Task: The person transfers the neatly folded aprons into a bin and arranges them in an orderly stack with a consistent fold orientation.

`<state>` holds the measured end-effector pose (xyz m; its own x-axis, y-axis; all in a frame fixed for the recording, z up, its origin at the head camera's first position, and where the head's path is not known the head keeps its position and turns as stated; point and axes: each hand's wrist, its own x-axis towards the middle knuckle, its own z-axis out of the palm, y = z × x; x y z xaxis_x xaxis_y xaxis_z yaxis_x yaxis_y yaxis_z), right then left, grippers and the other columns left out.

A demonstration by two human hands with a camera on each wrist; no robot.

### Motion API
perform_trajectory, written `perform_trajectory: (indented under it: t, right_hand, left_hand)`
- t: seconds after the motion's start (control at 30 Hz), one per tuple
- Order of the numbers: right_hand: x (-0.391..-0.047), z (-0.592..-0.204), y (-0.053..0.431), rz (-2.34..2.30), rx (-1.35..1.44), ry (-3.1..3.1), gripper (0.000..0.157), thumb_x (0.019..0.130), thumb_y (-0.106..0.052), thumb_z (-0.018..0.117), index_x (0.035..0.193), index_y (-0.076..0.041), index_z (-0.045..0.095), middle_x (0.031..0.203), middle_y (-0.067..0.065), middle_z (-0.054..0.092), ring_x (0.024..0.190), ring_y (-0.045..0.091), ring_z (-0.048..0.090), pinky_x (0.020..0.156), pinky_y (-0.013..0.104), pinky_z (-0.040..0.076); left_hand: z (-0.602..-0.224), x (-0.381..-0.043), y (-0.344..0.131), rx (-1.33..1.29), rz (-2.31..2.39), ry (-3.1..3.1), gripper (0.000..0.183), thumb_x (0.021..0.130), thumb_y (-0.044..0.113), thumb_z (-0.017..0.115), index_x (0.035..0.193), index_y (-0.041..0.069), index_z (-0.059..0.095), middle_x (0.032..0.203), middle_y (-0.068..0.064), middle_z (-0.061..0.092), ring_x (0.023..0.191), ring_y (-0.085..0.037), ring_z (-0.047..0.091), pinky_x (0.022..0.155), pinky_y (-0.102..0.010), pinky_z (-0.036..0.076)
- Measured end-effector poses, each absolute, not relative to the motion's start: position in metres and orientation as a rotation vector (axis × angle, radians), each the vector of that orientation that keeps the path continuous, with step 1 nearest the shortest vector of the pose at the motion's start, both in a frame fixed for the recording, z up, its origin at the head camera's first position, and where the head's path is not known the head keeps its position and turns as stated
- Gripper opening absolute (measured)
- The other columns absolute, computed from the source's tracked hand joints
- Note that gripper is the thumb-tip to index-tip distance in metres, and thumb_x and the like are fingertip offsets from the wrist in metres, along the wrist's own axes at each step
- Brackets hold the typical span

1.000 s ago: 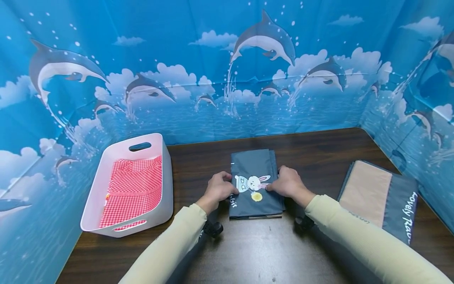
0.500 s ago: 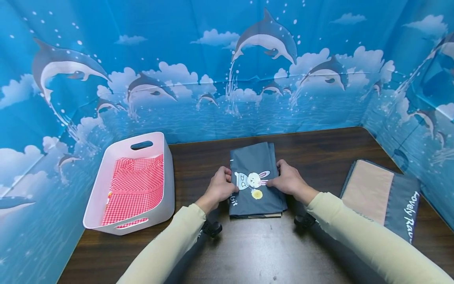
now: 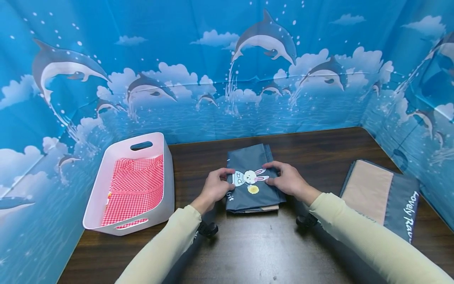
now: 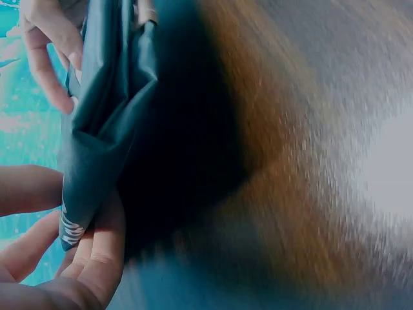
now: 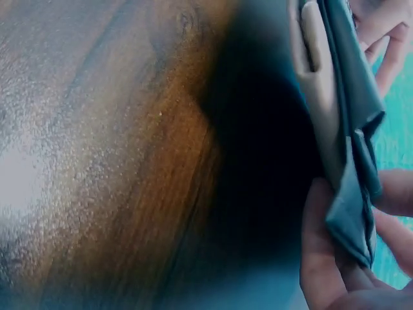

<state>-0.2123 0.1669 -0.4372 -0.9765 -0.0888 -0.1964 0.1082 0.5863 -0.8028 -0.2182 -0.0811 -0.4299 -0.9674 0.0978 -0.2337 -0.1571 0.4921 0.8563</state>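
Observation:
A folded dark grey cloth [image 3: 250, 197] with a rabbit print and a yellow patch is between my hands at the middle of the table. My left hand [image 3: 214, 186] grips its left edge; in the left wrist view, fingers [image 4: 106, 239] lie beneath the cloth [image 4: 97, 168] and the others on its top side. On the opposite edge my right hand [image 3: 289, 180] holds it with thumb on top, fingers [image 5: 319, 252] reaching under in the right wrist view. Several layers of the cloth [image 5: 352, 129], including a beige one, show at its near side, with dark shadow on the table below.
At the left stands a white basket [image 3: 169, 189] with red gingham cloth [image 3: 138, 185] inside. A second folded cloth [image 3: 370, 185], beige and dark grey with white lettering, lies at the right. Behind the brown wooden table [image 3: 198, 157] hangs a blue dolphin curtain [image 3: 198, 114].
The grey cloth has shifted slightly left and its near edge has moved away from me. Both hands keep their hold; the right fingers now reach further over its top.

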Motion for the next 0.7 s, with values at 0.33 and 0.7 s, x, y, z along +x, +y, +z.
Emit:
perform_trajectory:
  t: [0.33,0.7]
  right_hand:
    - [-0.2133,-0.4387,0.165,-1.333,0.042,2.594,0.044,0.098,-0.009,0.074,0.142,-0.01,0.068,0.156,0.023,0.056,0.134,0.037,0.051,0.116,0.056,0.043]
    - [-0.2162,-0.4319,0.1633,-1.323,0.016,2.613,0.044,0.099,-0.011,0.073,0.142,-0.012,0.068,0.156,0.022,0.056,0.134,0.037,0.052,0.114,0.054,0.045]
  left_hand:
    - [-0.4287,-0.2161,-0.081,-0.034,1.419,2.496,0.045,0.095,-0.005,0.07,0.138,0.008,0.072,0.122,-0.017,0.063,0.076,-0.02,0.056,0.056,-0.027,0.043]
    - [-0.4217,-0.221,-0.0853,-0.044,1.411,2.503,0.043,0.097,-0.003,0.071,0.138,0.009,0.073,0.13,-0.016,0.064,0.106,-0.027,0.059,0.077,-0.027,0.048]
